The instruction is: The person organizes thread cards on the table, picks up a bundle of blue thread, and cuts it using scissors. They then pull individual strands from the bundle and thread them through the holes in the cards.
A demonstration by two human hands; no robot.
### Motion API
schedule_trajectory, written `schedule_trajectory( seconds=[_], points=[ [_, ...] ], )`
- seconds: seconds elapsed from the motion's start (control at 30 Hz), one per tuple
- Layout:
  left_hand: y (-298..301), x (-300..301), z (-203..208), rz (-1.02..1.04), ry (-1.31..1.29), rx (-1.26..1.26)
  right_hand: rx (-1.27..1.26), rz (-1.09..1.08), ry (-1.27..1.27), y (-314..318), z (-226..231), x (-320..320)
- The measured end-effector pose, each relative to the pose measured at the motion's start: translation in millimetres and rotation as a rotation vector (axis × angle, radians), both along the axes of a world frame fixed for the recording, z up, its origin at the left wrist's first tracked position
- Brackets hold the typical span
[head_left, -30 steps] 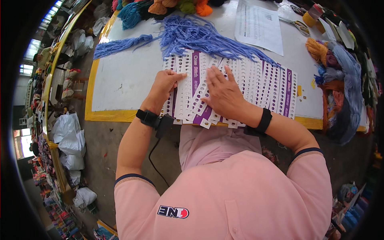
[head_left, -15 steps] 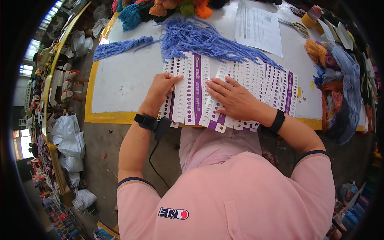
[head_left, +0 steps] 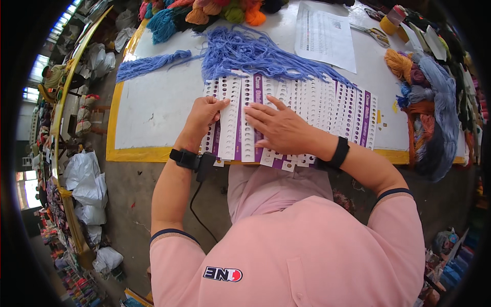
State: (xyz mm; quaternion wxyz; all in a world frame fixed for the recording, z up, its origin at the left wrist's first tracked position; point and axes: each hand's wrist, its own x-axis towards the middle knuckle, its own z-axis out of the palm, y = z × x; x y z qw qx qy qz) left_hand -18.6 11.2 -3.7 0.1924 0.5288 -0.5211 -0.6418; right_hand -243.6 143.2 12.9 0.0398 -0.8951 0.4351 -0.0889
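White punched thread cards [head_left: 317, 110], with purple bands and rows of round holes, lie overlapped in a row along the table's near edge. At the row's left end, my left hand [head_left: 204, 116] is closed in a pinch, its thumb against the edge of a card; what its fingers hold is hidden. My right hand [head_left: 279, 125] lies palm down with fingers stretched left across the middle cards, pressing on them. Blue yarn strands [head_left: 240, 53] spread loosely just beyond the cards, and some reach over the cards' far ends.
A narrow blue yarn bundle [head_left: 153, 65] lies to the left. Coloured skeins [head_left: 204, 13] line the far edge. A printed sheet [head_left: 327, 38], scissors [head_left: 377, 35] and more hanging yarn [head_left: 434, 112] are on the right. Yellow tape [head_left: 138, 154] edges the white table.
My right hand has slid left across the cards, toward my left hand. Strips near its fingertips have shifted left and now overlap differently. My left hand keeps its pinch, nearly in place.
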Motion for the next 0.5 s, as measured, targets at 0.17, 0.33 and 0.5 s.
schedule_trajectory(
  seconds=[0.17,0.33,0.5],
  points=[
    [2,-2,-4,-0.010,0.005,-0.048,-0.065,0.019,-0.074,-13,-14,11],
    [3,0,-4,0.014,-0.022,-0.085,0.003,-0.019,0.059,1,-5,-1],
    [4,-1,-7,0.029,-0.048,-0.082,0.003,-0.004,-0.015,2,-6,-5]
  ],
)
